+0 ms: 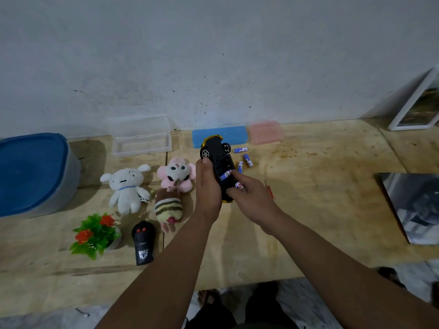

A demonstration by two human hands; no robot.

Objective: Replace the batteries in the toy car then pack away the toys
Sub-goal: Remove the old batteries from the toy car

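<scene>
Between the hands: toy car (217, 160), underside up, gripped by left hand (207, 186); right hand (249, 198) pinches battery (240, 186) at open bay, battery-fitting step, seating next; spares (244, 157) lie just beyond.

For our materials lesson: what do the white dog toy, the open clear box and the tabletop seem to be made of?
White dog toy: soft plush fabric, matte and fuzzy.
Open clear box: probably hard plastic, see-through with glossy edges.
Tabletop: looks like bare plywood, with pale grain, stains and a seam.
</scene>
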